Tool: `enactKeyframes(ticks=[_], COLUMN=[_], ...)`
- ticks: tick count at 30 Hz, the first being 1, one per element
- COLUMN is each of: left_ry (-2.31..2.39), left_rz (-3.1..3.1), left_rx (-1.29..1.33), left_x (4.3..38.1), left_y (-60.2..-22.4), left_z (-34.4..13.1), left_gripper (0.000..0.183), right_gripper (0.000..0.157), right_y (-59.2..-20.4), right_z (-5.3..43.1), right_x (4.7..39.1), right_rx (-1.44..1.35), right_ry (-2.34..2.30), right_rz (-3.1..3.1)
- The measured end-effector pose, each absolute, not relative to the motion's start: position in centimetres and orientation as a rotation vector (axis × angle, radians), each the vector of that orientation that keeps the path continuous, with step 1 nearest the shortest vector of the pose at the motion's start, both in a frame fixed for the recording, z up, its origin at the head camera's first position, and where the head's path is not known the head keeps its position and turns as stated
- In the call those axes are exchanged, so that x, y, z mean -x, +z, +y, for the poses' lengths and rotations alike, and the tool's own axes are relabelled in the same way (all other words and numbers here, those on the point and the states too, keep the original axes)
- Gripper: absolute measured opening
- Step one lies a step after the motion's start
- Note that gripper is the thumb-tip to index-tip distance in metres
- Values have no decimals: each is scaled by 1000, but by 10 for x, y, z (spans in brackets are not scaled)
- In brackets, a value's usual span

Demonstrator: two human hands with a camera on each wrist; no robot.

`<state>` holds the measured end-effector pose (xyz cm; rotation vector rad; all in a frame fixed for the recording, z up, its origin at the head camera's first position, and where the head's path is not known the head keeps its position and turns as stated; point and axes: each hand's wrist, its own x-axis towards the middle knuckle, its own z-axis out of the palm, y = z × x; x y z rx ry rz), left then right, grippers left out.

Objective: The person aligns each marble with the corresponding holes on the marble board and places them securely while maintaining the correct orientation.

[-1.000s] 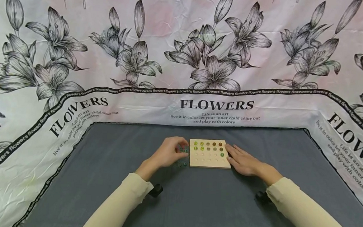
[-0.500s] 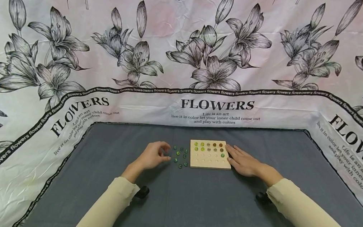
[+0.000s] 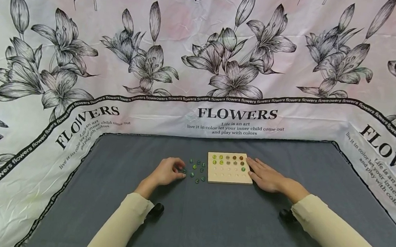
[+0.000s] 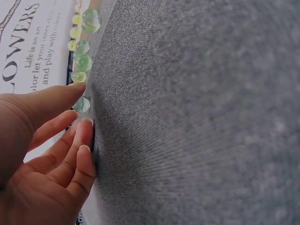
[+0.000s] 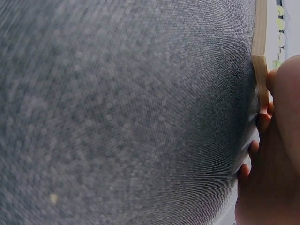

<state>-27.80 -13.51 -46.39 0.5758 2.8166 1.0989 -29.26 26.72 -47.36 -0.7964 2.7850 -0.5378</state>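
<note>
A green marble [image 4: 81, 104] is being framed between the parted thumb and fingers of the left hand [image 3: 166, 171] at a grey-covered desk [image 3: 224, 228]; whether it is being pinched by that grip or only surrounded cannot be told, even in the left wrist view. The other fingers are being kept loosely bent. Just beyond the fingertips, a scatter of loose marbles [image 3: 195, 167], mostly green, is being displayed on the cloth, between the left hand and a pale wooden board [image 3: 226, 177].

The board's right edge is being touched by the right hand [image 3: 267, 177], which is being laid along it with fingers extended, its grip being left unclosed. Two full rows of seated marbles [image 3: 221, 162], ranging from yellow-green to brown, are being held in the board's far hollows, while a single green one is being held at the right end of the third row. Pale hollows are being shown across the nearer rows.

Cream sleeves [image 3: 118, 220] are being worn on both arms, and a black device [image 3: 156, 210] is being carried at each cuff. The scene is being backed by a white-and-pink floral cloth [image 3: 167, 70], with the word "FLOWERS" being repeated along its border.
</note>
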Motion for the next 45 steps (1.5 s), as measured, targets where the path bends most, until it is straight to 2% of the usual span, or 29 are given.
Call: enactKeyframes(ticks=[18,32,45], left_ry=[1115,1206,1283], left_rz=[2817,2838,2810], left_rx=[-536,-526,-561], left_x=[285,284,279], left_y=[-467,-464,-456], left_z=[-130,-129,-121], left_gripper=[12,12,12], right_gripper=[63,62,63], right_y=[-480,-465,-466], right_z=[269,266,268], right_x=[297,291,294], right_rx=[774,789,827], right_ry=[-531,-532,-536], right_rz=[2783,2768,2773])
